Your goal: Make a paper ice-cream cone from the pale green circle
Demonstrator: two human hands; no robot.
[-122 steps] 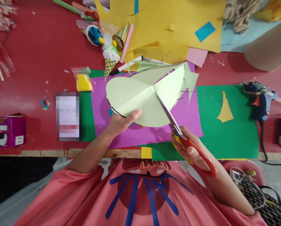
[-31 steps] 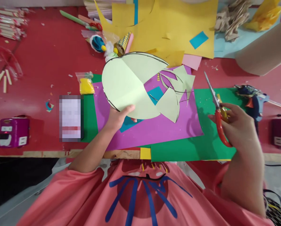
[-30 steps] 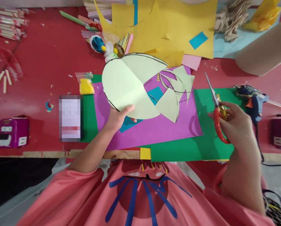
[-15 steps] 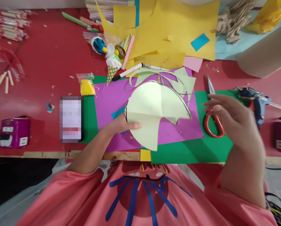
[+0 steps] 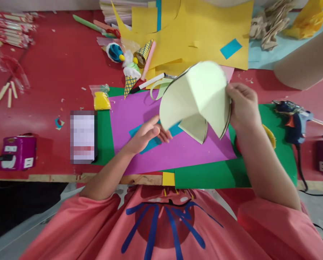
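My right hand (image 5: 245, 108) pinches the right edge of a pale green paper disc (image 5: 209, 85), creased and cut, with a dark line along its rim. The paper is lifted and tilted above a purple sheet (image 5: 205, 153). A pale green wedge (image 5: 196, 129) shows beneath it; whether it is joined to the disc I cannot tell. My left hand (image 5: 147, 136) is empty, its fingers apart, just left of the paper's lower edge. Under that hand lies blue paper (image 5: 152, 146). The scissors are mostly hidden behind my right forearm.
A green sheet (image 5: 212, 177) lies under the purple one. A phone (image 5: 82, 139) and a bag of yellow material (image 5: 101, 100) are at left. Ice-cream-cone crafts (image 5: 130, 81), a marker (image 5: 149, 83) and yellow sheets (image 5: 199, 32) lie behind. At right is a glue gun (image 5: 298, 124).
My right hand has moved from over the scissors to the paper's right edge and gripped it. The paper has risen, turned and shifted right. My left hand has let go of it.
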